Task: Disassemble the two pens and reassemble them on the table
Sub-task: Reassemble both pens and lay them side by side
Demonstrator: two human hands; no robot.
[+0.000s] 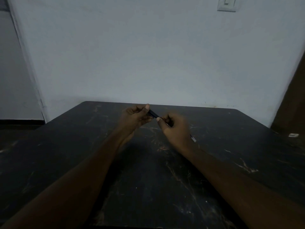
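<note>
The left grip (135, 116) is held above the tabletop (79, 146), nearer its far edge than its near one and about midway between the left and right edges; its fingers are curled and its thumb and fingertips pinch one end of the pen (153, 114). Only a short dark stretch of the pen shows in the gap between the two grips; whether that stretch is a cap or the barrel itself is too dim to tell.

The pen's long axis slants from the far left down towards the near right. It starts under the left thumb, passes through the gap, and goes on into the right grip (175, 128), which is wrapped round the middle of the barrel with its thumb tip just beside the dark stretch. A paler, thin end of the pen pokes out beyond the right grip on its near-right side.

Both grips are on the same pen and close together, so neither is the nearer; what counts, I judge, is that they sit at opposite ends of one line, so a pull or twist along that slant would part the pieces, the left drawing far-left, the right holding.

No second pen can be seen; a small pale object (293, 135) lies at the right edge of the tabletop.
</note>
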